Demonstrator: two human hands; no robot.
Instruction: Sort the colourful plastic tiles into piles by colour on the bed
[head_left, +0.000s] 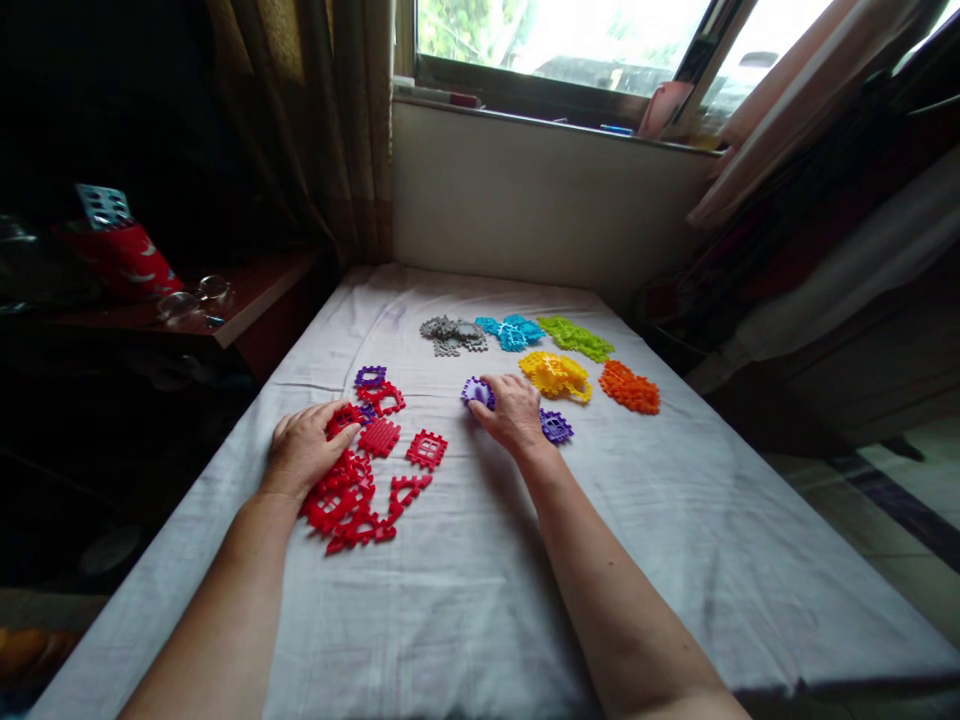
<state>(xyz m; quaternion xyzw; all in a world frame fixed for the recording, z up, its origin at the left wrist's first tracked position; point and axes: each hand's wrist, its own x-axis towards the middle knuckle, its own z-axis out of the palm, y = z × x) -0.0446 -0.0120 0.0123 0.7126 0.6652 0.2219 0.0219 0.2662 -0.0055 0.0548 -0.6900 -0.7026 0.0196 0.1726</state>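
Note:
My right hand (514, 408) is closed on a purple interlocking building tile (478, 392), with thumb and fingers at its right side. Just right of that hand lies a purple window tile (556, 427). On the left, my left hand (304, 448) has its thumb and fingers around a red interlocking building tile (344, 418) at the edge of the red pile (337, 495). Its fingers partly cover that tile. A red window tile (427, 450) lies apart from the pile. Beyond it, a purple frame tile (370, 376) lies beside a red frame tile (386, 398).
Grey (452, 333), blue (511, 332), green (576, 338), yellow (555, 376) and orange (630, 387) tile piles lie toward the far side of the cloth-covered table (480, 600). At left, glasses (196, 298) rest on a brown desk (262, 290) near a red pouch (124, 258).

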